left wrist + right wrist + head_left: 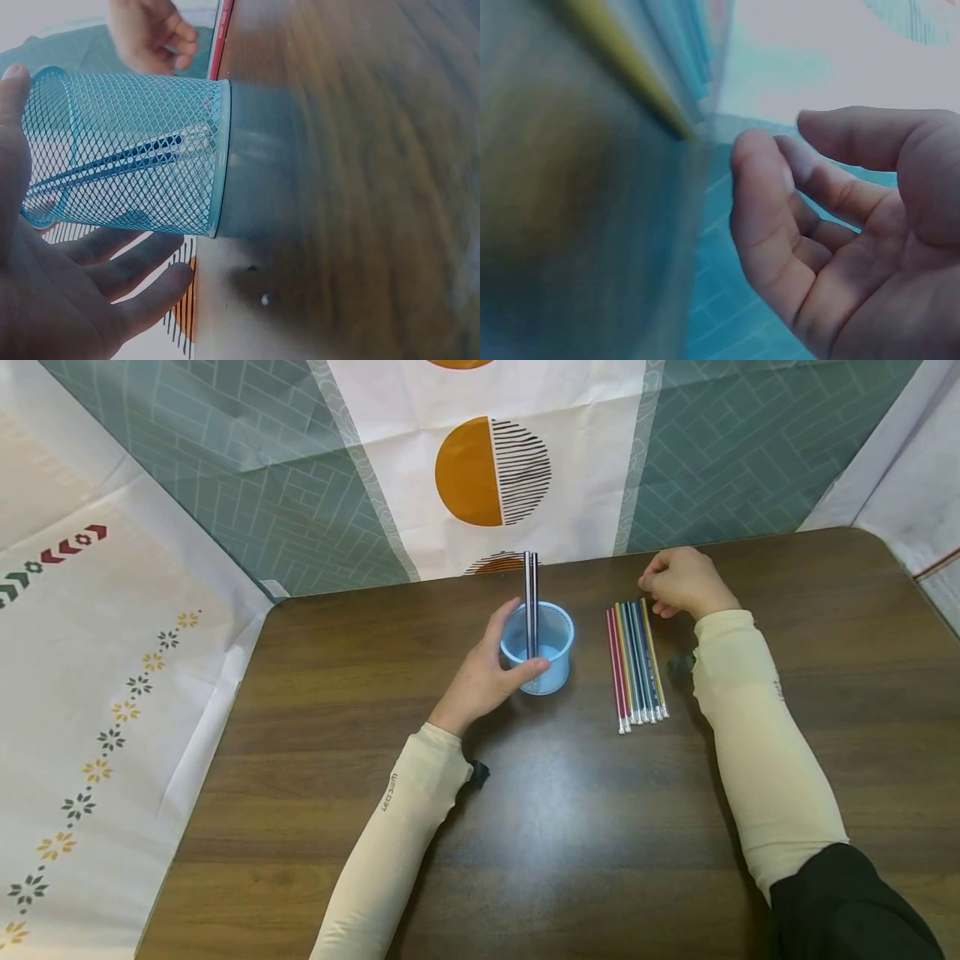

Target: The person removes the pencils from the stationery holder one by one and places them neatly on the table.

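A light blue mesh pencil cup [557, 635] stands upright on the table, with my left hand [487, 681] around its left side. The thumb lies along the near rim and the other fingers reach round behind the mesh in the left wrist view. Dark striped pencils [532, 585] stand inside the cup; their lower ends [169, 150] show through the mesh. Right of the cup, several pencils [633, 664] lie side by side, eraser ends towards me. My right hand [686, 583] is just beyond their far tips, fingers loosely bent and holding nothing, near the yellow pencil [630, 67].
The brown wooden table [360, 760] ends at a back edge just behind the cup and pencils. A patterned cloth [592, 452] hangs behind it, and a white cloth [150, 735] with printed flowers borders the left side.
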Available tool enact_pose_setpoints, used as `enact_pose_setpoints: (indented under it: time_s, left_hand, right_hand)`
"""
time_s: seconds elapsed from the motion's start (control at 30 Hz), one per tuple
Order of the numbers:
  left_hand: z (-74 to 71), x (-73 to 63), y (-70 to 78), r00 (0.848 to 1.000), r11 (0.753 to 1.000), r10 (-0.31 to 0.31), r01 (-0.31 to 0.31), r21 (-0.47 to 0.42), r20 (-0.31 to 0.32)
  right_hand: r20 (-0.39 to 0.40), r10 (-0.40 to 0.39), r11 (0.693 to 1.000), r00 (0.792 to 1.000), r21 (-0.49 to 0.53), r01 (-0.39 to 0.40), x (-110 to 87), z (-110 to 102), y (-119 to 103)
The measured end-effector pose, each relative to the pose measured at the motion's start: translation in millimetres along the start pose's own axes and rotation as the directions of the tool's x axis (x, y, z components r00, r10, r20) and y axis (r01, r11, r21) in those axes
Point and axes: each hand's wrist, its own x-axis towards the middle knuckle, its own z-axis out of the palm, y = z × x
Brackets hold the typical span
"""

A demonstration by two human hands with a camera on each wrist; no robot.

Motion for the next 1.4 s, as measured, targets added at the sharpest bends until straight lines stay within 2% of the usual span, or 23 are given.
enact_pose_setpoints:
  time_s: [0.13,0.3,0.47,0.6,0.77,0.97,1.17,1.4]
  left_hand:
    - [0.0,0.3,0.2,1.000,1.000,0.004,-0.004,-0.002,-0.001]
    - [0.2,0.4,-0.4,1.000,1.000,0.014,-0.014,-0.008,-0.001]
    - [1.0,0.3,-3.4,1.000,1.000,0.024,-0.024,-0.010,-0.013]
    - [1.0,0.1,-5.4,0.999,0.999,0.033,-0.033,-0.021,-0.014]
    - [1.4,1.0,-5.1,0.999,0.999,0.036,-0.036,-0.031,-0.005]
    - [0.9,1.9,-3.9,0.999,0.999,0.033,-0.033,-0.027,-0.001]
    - [-0.5,3.2,-2.7,0.999,0.999,0.036,-0.036,-0.028,-0.002]
    - [0.1,0.6,-2.3,1.000,0.999,0.017,-0.017,-0.028,0.003]
  right_hand:
    - [-0.054,-0.076,0.997,0.996,0.001,0.076,-8.7,-1.6,-17.1]
    - [-0.088,-0.146,0.984,0.985,0.091,0.154,-23.8,5.6,-47.6]
    - [-0.113,-0.221,0.950,0.969,0.197,0.240,-33.0,30.0,-74.2]
    - [-0.095,-0.267,0.942,0.959,0.183,0.280,-32.6,55.8,-85.4]
    - [-0.040,-0.277,0.950,0.960,0.137,0.280,-30.8,75.7,-89.6]
    - [-0.003,-0.292,0.948,0.957,0.132,0.290,-28.5,80.6,-88.6]
    - [0.020,-0.315,0.935,0.949,0.176,0.307,-25.0,80.6,-86.0]
    - [0.046,-0.286,0.933,0.957,0.243,0.267,-23.7,83.0,-80.1]
